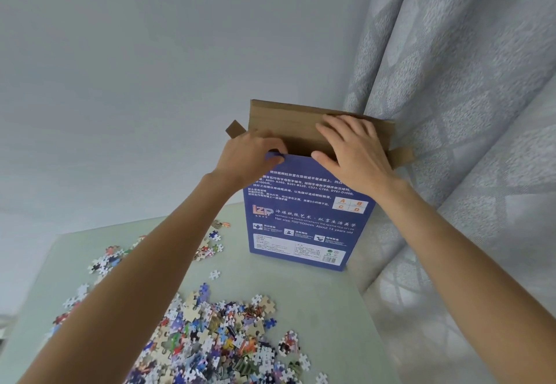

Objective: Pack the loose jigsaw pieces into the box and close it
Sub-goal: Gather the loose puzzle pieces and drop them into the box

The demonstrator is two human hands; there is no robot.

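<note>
A blue jigsaw box (304,227) stands upright at the far right of the table, its top open. Its brown lid flap (288,119) sticks up behind the opening, and small side tabs jut out left (234,128) and right (401,155). My left hand (249,152) grips the box's upper left rim, fingers curled over the edge. My right hand (352,146) lies flat on the lid flap with straight fingers, thumb at the blue front edge. A big heap of loose jigsaw pieces (216,338) lies on the table in front of me.
The pale green table (316,302) ends at the right against a grey patterned curtain (451,113). More scattered pieces (105,260) lie at the left and near the box's foot (210,245). A plain wall stands behind.
</note>
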